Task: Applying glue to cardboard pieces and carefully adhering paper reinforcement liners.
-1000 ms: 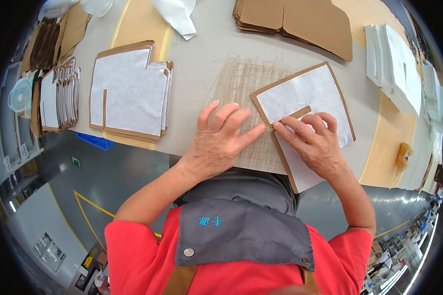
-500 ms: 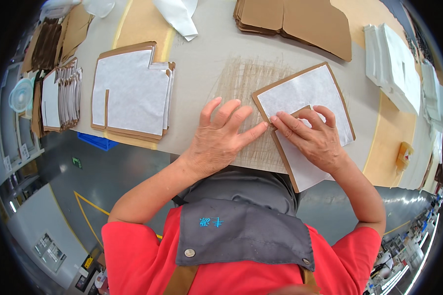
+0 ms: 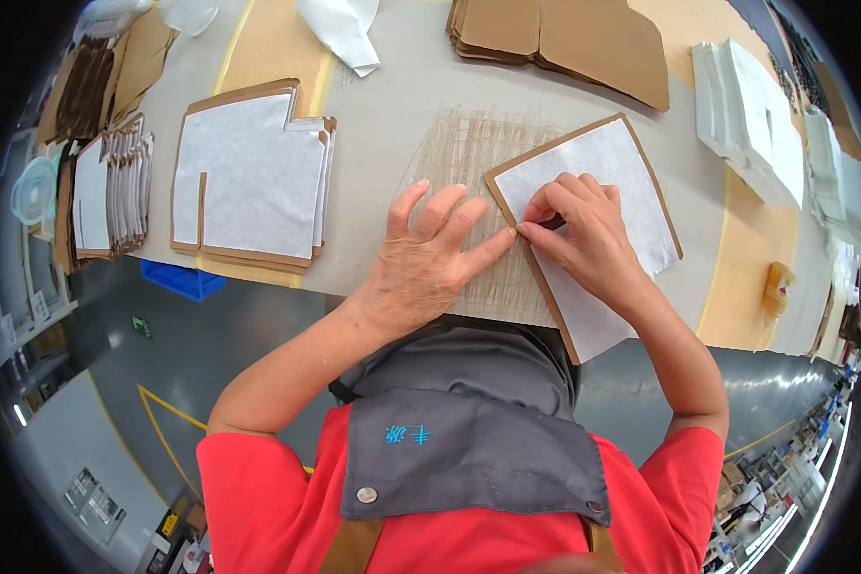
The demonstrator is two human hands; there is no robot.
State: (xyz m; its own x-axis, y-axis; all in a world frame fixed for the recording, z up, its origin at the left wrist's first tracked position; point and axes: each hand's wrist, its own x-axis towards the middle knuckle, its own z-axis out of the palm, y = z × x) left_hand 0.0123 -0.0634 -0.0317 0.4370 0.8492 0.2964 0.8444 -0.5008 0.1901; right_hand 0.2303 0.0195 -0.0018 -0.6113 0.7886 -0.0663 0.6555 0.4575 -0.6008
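A brown-bordered panel faced with white sheet [image 3: 591, 325] lies at an angle on the worktable, its near corner sticking out past the front edge. My left hand [image 3: 423, 251] is spread to the left of it, palm down, with one fingertip touching the panel's left edge. Over the panel is my right hand [image 3: 584, 234], thumb and forefinger pinched together at that same edge, close to the left fingertip. Whatever is between the pinching fingertips is too small to make out. The right hand also covers the middle of the panel.
A stack of similar notched panels [image 3: 249, 177] lies left, with more standing upright [image 3: 115, 196] beyond. Brown folded sheets [image 3: 603, 48] lie at the back. White stacked pieces [image 3: 751, 120] and a small yellow container [image 3: 778, 289] are right. A blue bin [image 3: 184, 279] sits below the table edge.
My right hand has gone from lying flatter on the panel to a raised pinch at its left edge. The left hand has stayed nearly in place. The whole view has shifted slightly.
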